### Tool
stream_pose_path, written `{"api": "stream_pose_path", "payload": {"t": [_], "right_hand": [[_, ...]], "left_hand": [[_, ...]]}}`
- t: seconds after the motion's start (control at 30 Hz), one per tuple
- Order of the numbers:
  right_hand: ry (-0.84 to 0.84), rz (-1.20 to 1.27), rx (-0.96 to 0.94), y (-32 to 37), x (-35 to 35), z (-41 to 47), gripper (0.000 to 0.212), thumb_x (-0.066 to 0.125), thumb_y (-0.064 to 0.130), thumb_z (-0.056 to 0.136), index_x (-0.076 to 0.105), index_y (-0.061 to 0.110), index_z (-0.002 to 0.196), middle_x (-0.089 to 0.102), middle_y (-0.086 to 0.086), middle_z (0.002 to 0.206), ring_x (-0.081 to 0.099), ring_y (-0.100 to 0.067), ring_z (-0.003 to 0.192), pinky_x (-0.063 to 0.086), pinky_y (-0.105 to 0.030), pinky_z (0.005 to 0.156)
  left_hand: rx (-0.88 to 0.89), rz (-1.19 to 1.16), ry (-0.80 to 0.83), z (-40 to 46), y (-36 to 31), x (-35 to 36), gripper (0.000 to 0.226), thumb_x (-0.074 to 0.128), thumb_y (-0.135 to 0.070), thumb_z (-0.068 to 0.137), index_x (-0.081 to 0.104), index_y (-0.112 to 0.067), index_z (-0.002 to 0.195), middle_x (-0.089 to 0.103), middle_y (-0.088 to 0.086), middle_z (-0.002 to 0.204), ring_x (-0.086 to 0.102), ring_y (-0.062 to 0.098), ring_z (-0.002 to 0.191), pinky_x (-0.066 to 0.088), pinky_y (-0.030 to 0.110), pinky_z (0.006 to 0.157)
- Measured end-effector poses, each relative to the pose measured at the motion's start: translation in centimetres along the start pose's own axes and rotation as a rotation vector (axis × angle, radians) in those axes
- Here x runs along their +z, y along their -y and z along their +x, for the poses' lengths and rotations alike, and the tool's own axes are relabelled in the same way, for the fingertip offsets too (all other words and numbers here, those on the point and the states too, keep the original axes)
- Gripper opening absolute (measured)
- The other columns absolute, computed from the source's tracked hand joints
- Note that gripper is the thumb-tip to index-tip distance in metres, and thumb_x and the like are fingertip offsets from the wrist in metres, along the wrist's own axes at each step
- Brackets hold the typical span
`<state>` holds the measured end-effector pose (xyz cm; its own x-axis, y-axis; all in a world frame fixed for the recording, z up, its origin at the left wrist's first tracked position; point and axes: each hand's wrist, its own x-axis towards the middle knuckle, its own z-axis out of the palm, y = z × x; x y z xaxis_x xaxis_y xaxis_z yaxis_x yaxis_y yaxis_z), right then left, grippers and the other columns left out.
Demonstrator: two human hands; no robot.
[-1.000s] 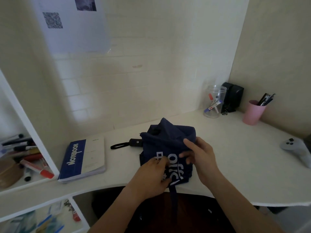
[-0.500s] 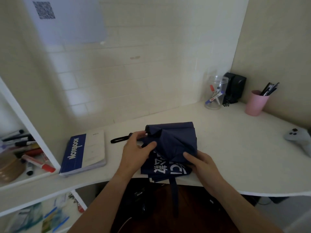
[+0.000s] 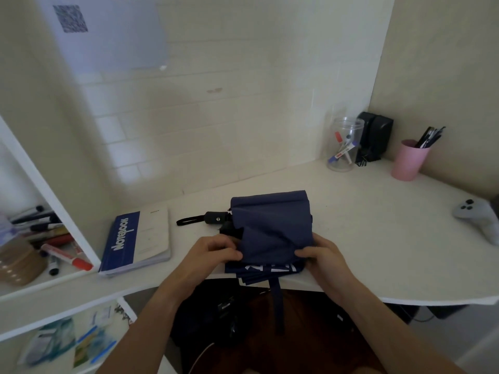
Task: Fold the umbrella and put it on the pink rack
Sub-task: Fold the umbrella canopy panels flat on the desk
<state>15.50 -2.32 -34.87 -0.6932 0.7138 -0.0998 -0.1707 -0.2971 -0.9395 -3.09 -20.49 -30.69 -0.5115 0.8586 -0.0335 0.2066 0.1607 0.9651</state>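
A collapsed navy umbrella [image 3: 270, 225] lies on the white desk [image 3: 378, 238] near its front edge, its cloth loosely bunched, white lettering showing at the near side. Its black handle [image 3: 216, 218] with a wrist loop points left. A navy closing strap [image 3: 278, 306] hangs down over the desk edge. My left hand [image 3: 213, 252] pinches the cloth's left near edge. My right hand [image 3: 324, 257] grips the right near corner. No pink rack is in view.
A blue and white notebook [image 3: 137, 238] lies left of the umbrella. A clear jar of markers [image 3: 344, 144], black speakers [image 3: 375, 136] and a pink cup of pens [image 3: 409, 163] stand at the back right. A grey controller [image 3: 478, 217] rests far right. White shelves [image 3: 40, 252] with markers are on the left.
My left hand came back from the handle end to the cloth's near left edge. My right hand shifted to the right near corner. The cloth now lies flatter over the umbrella.
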Motion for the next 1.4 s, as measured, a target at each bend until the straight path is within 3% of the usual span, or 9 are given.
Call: {"api": "stream_pose_path", "payload": {"t": [0.1, 0.3, 0.47, 0.73, 0.87, 0.93, 1.1, 1.27, 1.4], "right_hand": [[0.007, -0.01, -0.004, 0.0, 0.0, -0.1, 0.044, 0.053, -0.017, 0.077, 0.07, -0.001, 0.114, 0.075, -0.017, 0.116, 0.068, -0.036, 0.111, 0.053, -0.045, 0.097], [0.025, -0.092, -0.023, 0.3, 0.3, -0.7, 0.028, 0.069, 0.021, 0.093, 0.075, 0.001, 0.111, 0.078, -0.008, 0.112, 0.072, -0.025, 0.107, 0.054, -0.039, 0.098], [-0.047, -0.36, -0.097, 0.1, 0.6, -1.1, 0.058, 0.069, 0.049, 0.089, 0.065, -0.01, 0.087, 0.075, -0.02, 0.094, 0.07, -0.029, 0.087, 0.055, -0.039, 0.082], [-0.01, -0.457, -0.054, 0.1, 0.6, -1.1, 0.021, 0.076, 0.027, 0.088, 0.078, 0.012, 0.103, 0.081, 0.002, 0.099, 0.076, -0.013, 0.092, 0.059, -0.025, 0.081], [-0.066, -0.417, -0.049, 0.0, 0.5, -1.0, 0.037, 0.071, 0.025, 0.092, 0.069, -0.01, 0.08, 0.078, -0.011, 0.086, 0.073, -0.025, 0.083, 0.057, -0.031, 0.079], [-0.094, -0.467, -0.056, -0.1, 0.7, -1.1, 0.038, 0.07, 0.015, 0.09, 0.054, 0.004, 0.058, 0.059, -0.006, 0.059, 0.058, -0.016, 0.06, 0.047, -0.02, 0.06], [-0.114, -0.571, -0.082, -0.1, 1.1, -1.0, 0.045, 0.067, 0.005, 0.085, 0.038, 0.016, 0.052, 0.036, 0.002, 0.05, 0.038, -0.01, 0.05, 0.036, -0.019, 0.051], [-0.172, -0.54, -0.091, 0.0, 1.0, -1.4, 0.027, 0.062, -0.011, 0.08, 0.046, 0.011, 0.078, 0.061, -0.013, 0.077, 0.061, -0.026, 0.074, 0.052, -0.036, 0.063], [-0.338, -0.722, -0.351, -0.8, 2.0, -2.6, 0.042, 0.066, -0.005, 0.074, 0.054, 0.028, 0.097, 0.06, -0.006, 0.112, 0.061, -0.021, 0.1, 0.057, -0.037, 0.084]], "left_hand": [[-0.047, 0.04, -0.009, -0.8, -0.6, 1.3, 0.054, 0.075, -0.056, 0.082, 0.071, -0.003, 0.086, 0.076, 0.003, 0.091, 0.072, 0.014, 0.085, 0.052, 0.03, 0.087], [-0.092, -0.08, -0.168, -1.1, -0.1, 2.4, 0.019, 0.065, -0.028, 0.098, 0.08, -0.017, 0.1, 0.081, -0.001, 0.098, 0.076, 0.017, 0.094, 0.057, 0.037, 0.094], [-0.05, 0.228, -0.281, -1.7, 2.1, 2.1, 0.051, 0.059, -0.048, 0.098, 0.057, -0.01, 0.064, 0.063, -0.002, 0.06, 0.059, 0.016, 0.058, 0.047, 0.036, 0.065], [0.049, 0.34, -0.373, -2.2, 1.8, 3.5, 0.064, 0.063, -0.034, 0.099, 0.034, -0.028, 0.042, 0.045, -0.016, 0.037, 0.046, 0.001, 0.042, 0.035, 0.012, 0.05], [0.133, 0.58, -0.486, -2.4, 3.6, 3.5, 0.043, 0.071, -0.028, 0.094, 0.066, -0.019, 0.051, 0.075, -0.009, 0.088, 0.065, 0.004, 0.083, 0.05, 0.023, 0.089], [0.191, 0.639, -0.538, -2.5, 4.3, 3.7, 0.015, 0.079, -0.026, 0.085, 0.071, -0.017, 0.076, 0.068, 0.002, 0.115, 0.059, 0.012, 0.105, 0.05, 0.033, 0.098], [0.57, 0.905, -0.146, -1.9, 3.5, 3.2, 0.076, 0.064, -0.008, 0.084, 0.038, -0.027, 0.153, 0.024, -0.004, 0.166, 0.014, 0.013, 0.155, 0.02, 0.033, 0.125], [0.445, 0.967, 0.054, 0.0, 3.3, 3.9, 0.047, 0.038, -0.033, 0.107, 0.041, -0.031, 0.154, 0.026, -0.009, 0.167, 0.02, 0.01, 0.154, 0.027, 0.038, 0.124], [0.395, 1.146, 0.124, 0.3, 4.6, 4.7, 0.069, -0.002, -0.06, 0.098, 0.022, -0.038, 0.159, 0.004, -0.011, 0.171, -0.002, 0.009, 0.156, 0.009, 0.037, 0.128]]}}
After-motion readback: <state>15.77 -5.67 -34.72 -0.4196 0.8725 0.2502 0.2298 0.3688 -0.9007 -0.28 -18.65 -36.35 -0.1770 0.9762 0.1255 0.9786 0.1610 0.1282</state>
